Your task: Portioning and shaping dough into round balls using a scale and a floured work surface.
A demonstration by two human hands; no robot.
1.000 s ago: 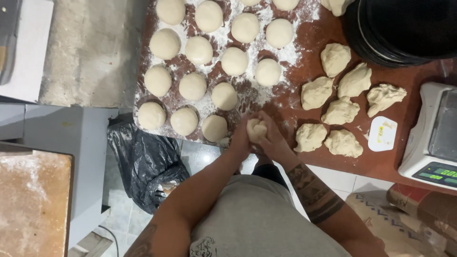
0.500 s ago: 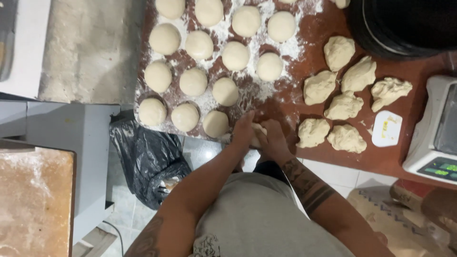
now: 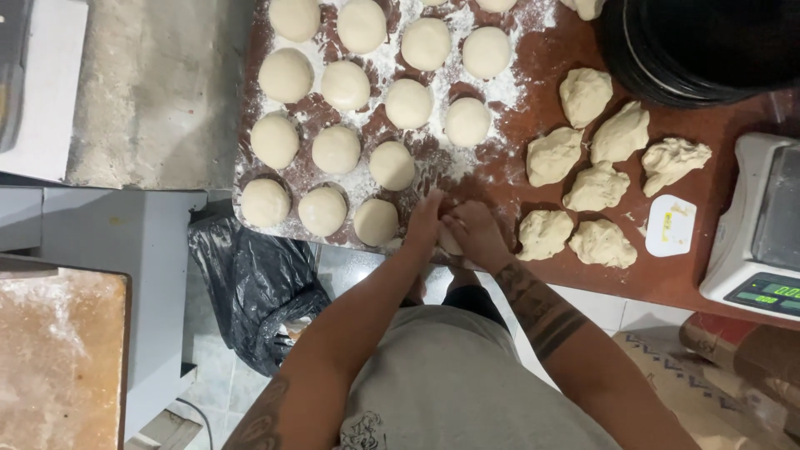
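My left hand (image 3: 425, 221) and my right hand (image 3: 477, 235) are cupped together around a piece of dough (image 3: 448, 242) at the near edge of the reddish-brown table (image 3: 692, 279). Only a sliver of that dough shows between the palms. Left of my hands, several smooth round dough balls (image 3: 376, 221) sit in rows on a floured patch (image 3: 433, 162). To the right lie several rough, unshaped dough lumps (image 3: 544, 234).
A white plastic scraper (image 3: 670, 225) lies right of the lumps, with a digital scale (image 3: 762, 237) beyond it. A black bowl (image 3: 700, 46) stands at the far right. A black bin bag (image 3: 250, 283) hangs below the table's left end; a floured board (image 3: 58, 358) is at lower left.
The dough piece was visible on top of my hands a second ago; both hands have since closed over it and it is almost hidden. The view shifted slightly.
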